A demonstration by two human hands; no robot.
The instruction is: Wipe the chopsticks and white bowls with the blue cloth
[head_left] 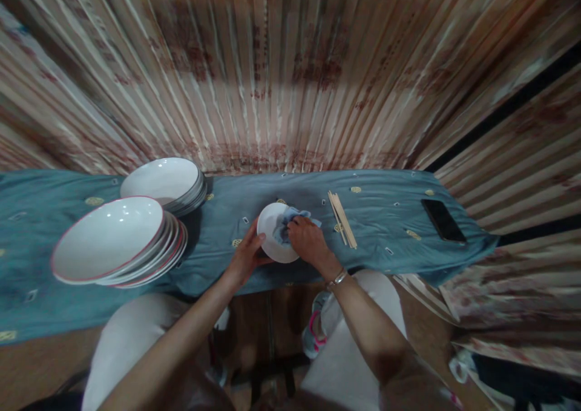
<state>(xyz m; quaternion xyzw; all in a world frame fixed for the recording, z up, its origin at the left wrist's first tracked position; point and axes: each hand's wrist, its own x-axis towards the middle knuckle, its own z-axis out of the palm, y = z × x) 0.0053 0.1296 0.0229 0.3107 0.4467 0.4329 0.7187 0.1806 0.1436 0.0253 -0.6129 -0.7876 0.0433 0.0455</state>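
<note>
White bowl (267, 220): partly hidden by blue cloth (295, 212)
Tabletop (27, 211) left of bowl: cut off
Curtain (281, 96) behind bowl: print blurred

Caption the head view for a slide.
Left hand grips a round white dish; right hand holds blue cloth against it.

- The table (381, 223) wears a creased blue-green cloth (222, 217) with small yellow and white patterns; 12 o'clock is straight ahead from the seat.
- Between 10 and 11 o'clock stands an uneven stack of red-rimmed white plates (109, 238).
- At 11 o'clock, just beyond, stands a second stack of white plates (161, 180).
- Near 1 o'clock lie some pale chopsticks (344, 220), side by side.
- Toward 2 o'clock lies a black phone (443, 220).
</note>
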